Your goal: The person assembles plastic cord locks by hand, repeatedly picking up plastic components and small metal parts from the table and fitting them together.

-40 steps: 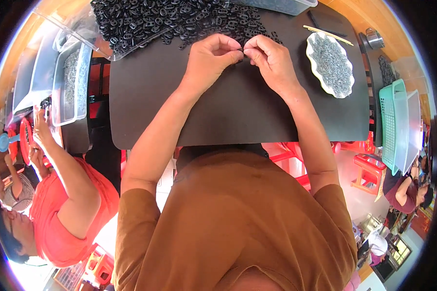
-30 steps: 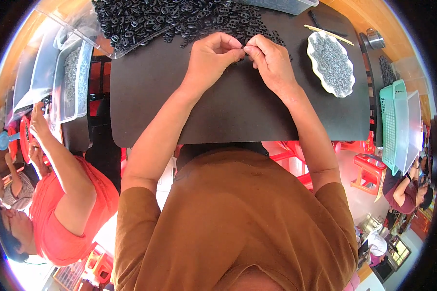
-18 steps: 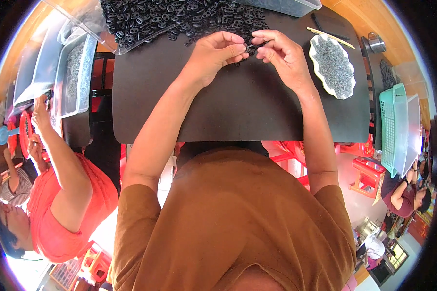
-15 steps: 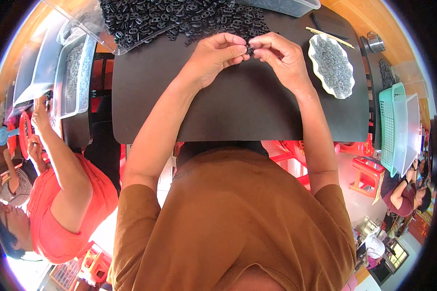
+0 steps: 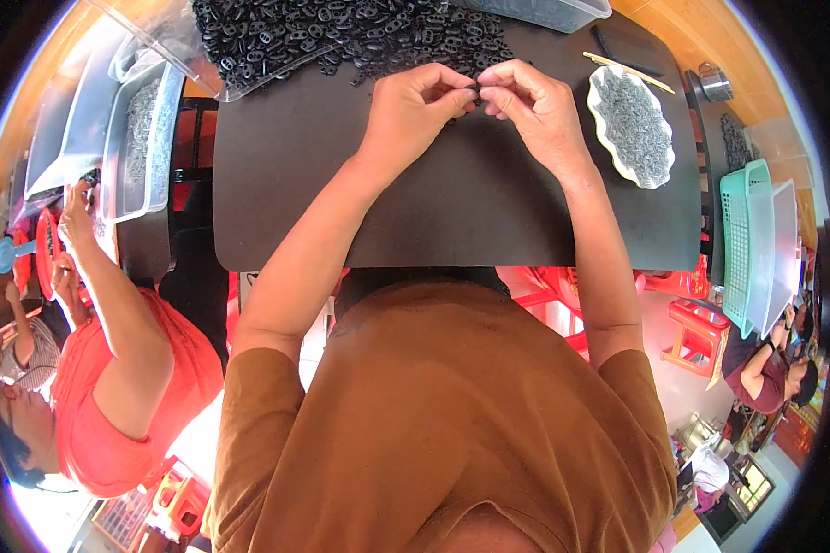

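Observation:
Both my hands meet above the dark table (image 5: 452, 217), close to a large heap of small black plastic pieces with holes (image 5: 341, 32). Thumb and fingers of my left hand (image 5: 406, 115) pinch a small black piece (image 5: 475, 89). From the other side my right hand (image 5: 539, 106) grips the same piece between thumb and fingertips. Most of the piece is hidden by the fingers. To the right of my right hand lies a white scalloped dish (image 5: 605, 140) full of tiny grey parts that look like springs.
Behind the dish are wooden chopsticks (image 5: 629, 72) and a clear tub (image 5: 549, 11). At left a co-worker in red (image 5: 124, 387) sits beside another clear tub (image 5: 161, 152). A green basket (image 5: 736, 244) and a red stool (image 5: 696, 332) stand at right.
My left hand has turned slightly, its fingers folding in behind the thumb. The black piece is now more covered. My right hand has hardly moved.

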{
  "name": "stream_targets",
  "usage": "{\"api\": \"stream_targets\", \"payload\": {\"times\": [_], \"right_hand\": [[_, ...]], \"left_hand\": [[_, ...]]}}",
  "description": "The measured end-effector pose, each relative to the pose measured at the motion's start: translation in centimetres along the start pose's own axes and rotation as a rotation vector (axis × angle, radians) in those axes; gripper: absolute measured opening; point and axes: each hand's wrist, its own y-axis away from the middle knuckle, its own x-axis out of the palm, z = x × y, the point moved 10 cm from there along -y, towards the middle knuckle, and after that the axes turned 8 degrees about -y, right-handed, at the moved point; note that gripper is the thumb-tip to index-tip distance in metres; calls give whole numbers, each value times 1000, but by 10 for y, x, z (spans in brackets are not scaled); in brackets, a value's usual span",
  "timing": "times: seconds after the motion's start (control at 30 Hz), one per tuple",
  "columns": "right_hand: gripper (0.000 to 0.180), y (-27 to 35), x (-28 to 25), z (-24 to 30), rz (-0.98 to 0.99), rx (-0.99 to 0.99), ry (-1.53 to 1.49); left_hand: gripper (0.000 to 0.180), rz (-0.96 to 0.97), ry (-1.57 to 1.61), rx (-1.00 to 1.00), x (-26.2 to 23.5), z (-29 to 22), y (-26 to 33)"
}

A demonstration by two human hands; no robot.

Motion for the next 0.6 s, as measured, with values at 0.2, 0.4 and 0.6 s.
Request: {"api": "stream_targets", "payload": {"times": [0.2,0.4,0.6], "right_hand": [[20,-1,-9,-12,-68,16,-166],[13,-5,-4,1,-57,-90,-60],[5,-5,5,23,-49,-183,151]], "left_hand": [[15,-36,383,-151,-1,14,-1],[13,21,424,-166,5,19,-1],[9,0,429,-169,5,20,1]]}}
